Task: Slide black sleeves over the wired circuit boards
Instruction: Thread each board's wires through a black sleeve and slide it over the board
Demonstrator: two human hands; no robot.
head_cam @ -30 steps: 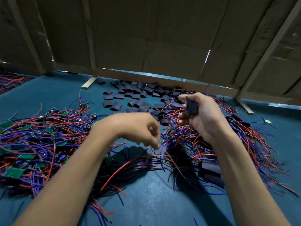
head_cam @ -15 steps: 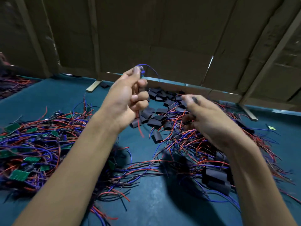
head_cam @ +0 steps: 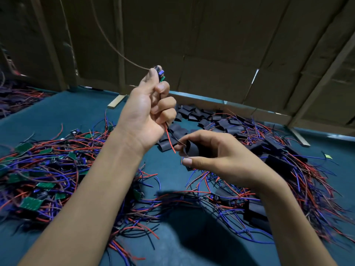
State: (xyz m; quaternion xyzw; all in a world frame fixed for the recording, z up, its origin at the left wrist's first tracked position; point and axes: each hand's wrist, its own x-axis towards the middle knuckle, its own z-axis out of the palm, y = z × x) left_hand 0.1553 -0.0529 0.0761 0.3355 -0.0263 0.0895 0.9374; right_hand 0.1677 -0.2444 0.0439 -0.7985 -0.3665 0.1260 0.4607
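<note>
My left hand (head_cam: 148,110) is raised and closed on a small green wired circuit board (head_cam: 161,74), which sticks out above my thumb. Its red and dark wires hang below my fist, and one long wire arcs up to the left. Below and to the right, my right hand (head_cam: 217,154) pinches a black sleeve (head_cam: 192,149) with its open end facing the hanging wire tips. The red wire tip ends just left of the sleeve. A heap of loose black sleeves (head_cam: 199,115) lies behind my hands.
A tangle of bare green boards with red and blue wires (head_cam: 38,169) covers the teal table (head_cam: 57,112) at left. Sleeved boards with wires (head_cam: 288,169) pile up at right. A cardboard wall (head_cam: 211,45) with wooden battens closes the back.
My left hand has risen higher with the board, its wires now dangling free. My right hand has come down and toward me, bringing the sleeve under the wire tips.
</note>
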